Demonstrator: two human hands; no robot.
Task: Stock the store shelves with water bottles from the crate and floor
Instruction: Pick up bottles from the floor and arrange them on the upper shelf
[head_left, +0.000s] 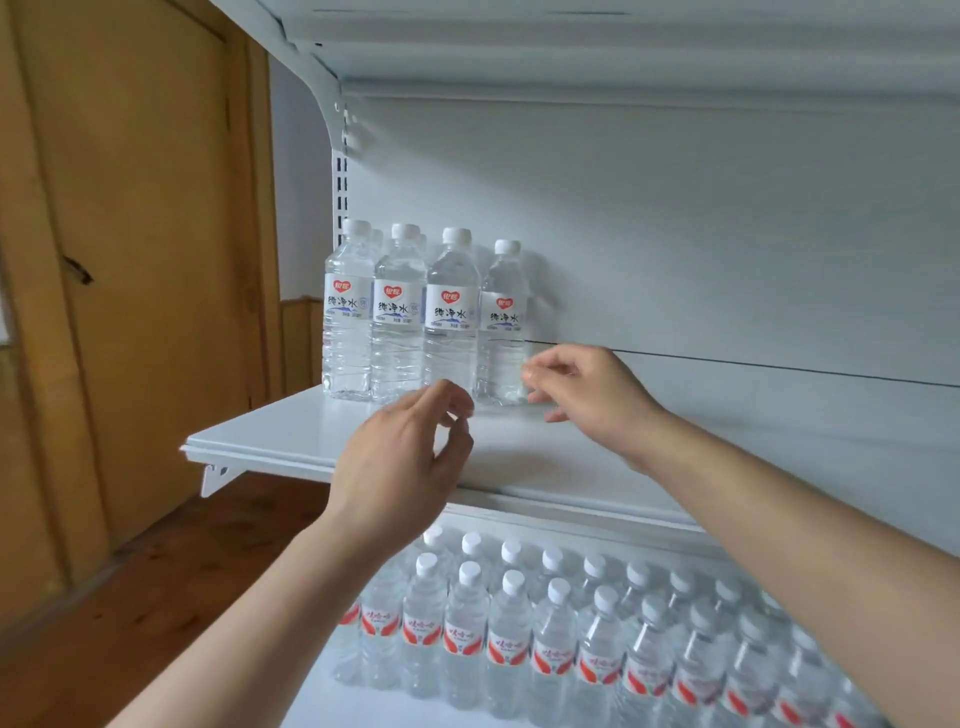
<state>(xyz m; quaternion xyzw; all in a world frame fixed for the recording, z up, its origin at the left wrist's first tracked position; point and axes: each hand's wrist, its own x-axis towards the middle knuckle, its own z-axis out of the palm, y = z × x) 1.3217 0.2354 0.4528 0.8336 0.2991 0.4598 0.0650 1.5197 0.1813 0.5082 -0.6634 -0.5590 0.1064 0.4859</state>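
Both forearms raised toward the white shelf (291, 436), left hand (400, 462) loosely curled and empty, right hand (592, 400) relaxed, empty, fingertips just beside the rightmost bottle (503, 322), water bottles (400, 312) upright at the shelf's left end, red-labelled bottles (550, 644) packed below

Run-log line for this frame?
left hand: empty | right hand: empty, beside rightmost bottle | upper shelf: mostly bare | lower shelf: stocked

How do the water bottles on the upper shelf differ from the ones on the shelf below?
The upper-shelf bottles wear white labels with a red heart; the lower-shelf bottles wear red-and-white labels. The upper-shelf bottles are a few, grouped at the left end; the lower-shelf bottles stand in many rows. Both are clear, white-capped and upright.
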